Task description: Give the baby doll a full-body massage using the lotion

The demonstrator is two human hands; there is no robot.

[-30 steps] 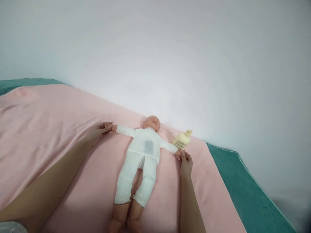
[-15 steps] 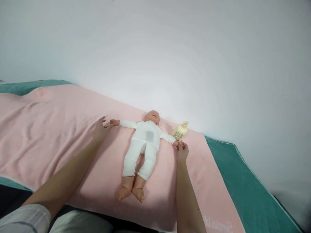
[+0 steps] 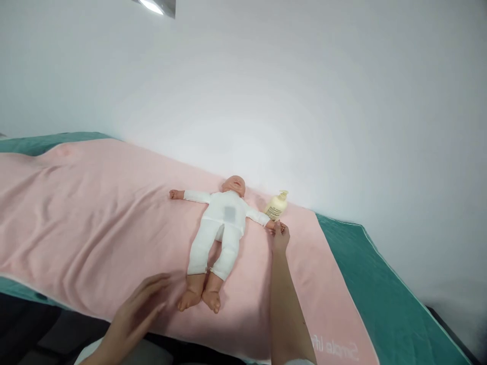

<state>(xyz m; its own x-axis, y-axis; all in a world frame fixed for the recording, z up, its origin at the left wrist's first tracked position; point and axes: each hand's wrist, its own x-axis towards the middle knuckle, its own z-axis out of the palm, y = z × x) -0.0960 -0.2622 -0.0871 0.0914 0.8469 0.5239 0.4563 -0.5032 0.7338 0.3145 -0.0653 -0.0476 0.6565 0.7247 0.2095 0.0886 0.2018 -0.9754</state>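
Note:
A baby doll (image 3: 224, 218) in white fabric lies on its back on a pink blanket (image 3: 125, 228), arms spread and bare feet toward me. My right hand (image 3: 280, 236) is closed with its fingertips on the doll's hand (image 3: 271, 225) at the right. Close behind that spot stands a pale yellow pump bottle (image 3: 276, 205), leaning a little. My left hand (image 3: 139, 309) is open at the blanket's near edge, left of the doll's feet (image 3: 200, 299), apart from them and holding nothing.
Under the pink blanket a green cover (image 3: 365, 268) shows at the right and far left. A pale wall (image 3: 243, 91) rises directly behind the doll and bottle. Part of a lit lamp (image 3: 154, 6) appears at the top.
My left hand has left the area by the doll's other hand and come back toward me, near the feet. My right hand stays at the doll's hand. The view has tilted slightly.

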